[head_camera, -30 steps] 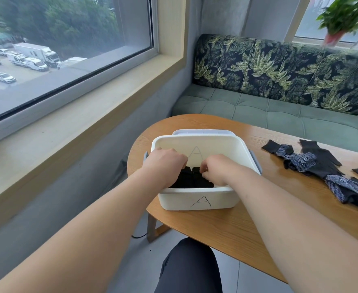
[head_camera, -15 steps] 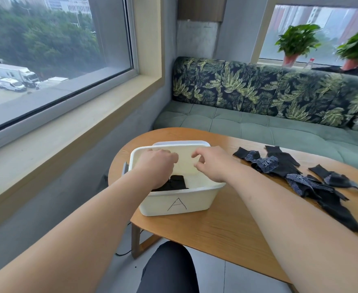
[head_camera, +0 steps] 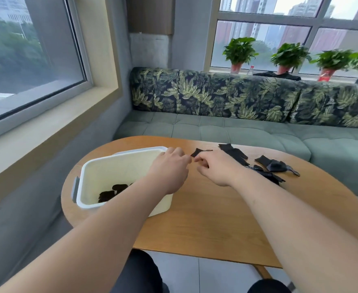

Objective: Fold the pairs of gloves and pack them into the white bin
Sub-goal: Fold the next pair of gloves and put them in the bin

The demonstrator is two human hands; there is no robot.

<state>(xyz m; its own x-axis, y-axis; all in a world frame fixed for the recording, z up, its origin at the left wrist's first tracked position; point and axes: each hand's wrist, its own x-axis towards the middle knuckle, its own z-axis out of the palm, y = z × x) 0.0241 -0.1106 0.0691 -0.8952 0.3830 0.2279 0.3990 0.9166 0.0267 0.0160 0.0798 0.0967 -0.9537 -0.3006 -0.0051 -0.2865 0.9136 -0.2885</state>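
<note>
A white rectangular plastic bin is seen on the left part of an oval wooden table. Folded black fabric gloves lie on its floor against the near wall and are partly hidden by the left forearm.

The left hand is held over the bin's far right corner, well above the packed gloves. Its fingers are loosely curled and nothing is gripped. The right hand is held just beside it over the bare tabletop, knuckles up and fingers curled under. The two sets of fingertips are close together but apart.

A small black glove piece lies flat on the table just beyond the fingertips of both hands. It is partly covered by the right hand, and it cannot be told whether it is touched or pinched.

More loose black and grey-patterned gloves are scattered on the table to the right of the right hand, near it but untouched.

Behind the table a green cushioned sofa with a leaf-print back is seen, and potted plants stand on the sill above it.
</note>
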